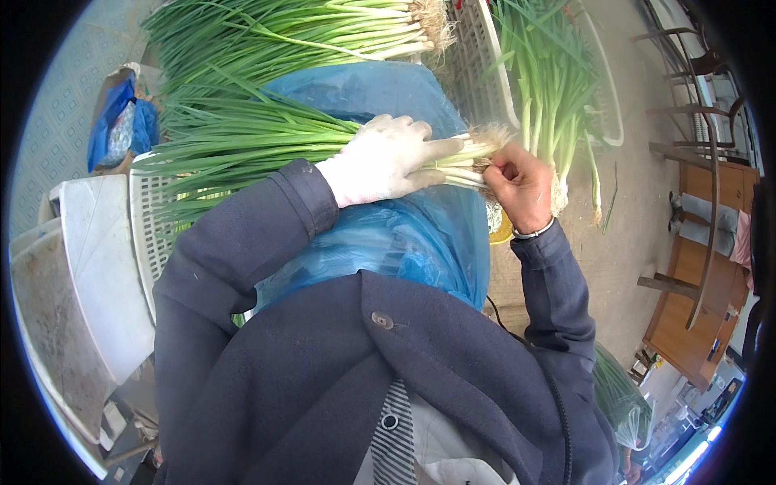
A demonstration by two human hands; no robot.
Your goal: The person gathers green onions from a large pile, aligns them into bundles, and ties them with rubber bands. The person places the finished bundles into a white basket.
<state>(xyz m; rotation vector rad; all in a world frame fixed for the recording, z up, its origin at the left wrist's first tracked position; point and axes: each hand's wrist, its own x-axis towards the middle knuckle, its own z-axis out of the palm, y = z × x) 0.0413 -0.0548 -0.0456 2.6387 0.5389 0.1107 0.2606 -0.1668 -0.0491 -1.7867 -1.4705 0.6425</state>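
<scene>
My left hand [380, 160], in a white glove, grips a bunch of green onions [250, 137] near its white stalks, with the long leaves reaching out to the left. My bare right hand [517, 182] pinches at the root ends [489, 139] of this bunch; exactly what lies between its fingertips is too small to make out. The bunch lies across a blue plastic sheet [380, 242] over my lap. Behind it, another large bunch of green onions [307, 28] shows pale roots at the right.
White plastic crates [145, 234] stand at left and behind, beside pale boards [97, 267]. More green onions [550, 73] fill a crate at back right. A blue bag [113, 121] lies upper left. Wooden furniture [687, 323] and chairs line the right; bagged greens [618, 396] sit lower right.
</scene>
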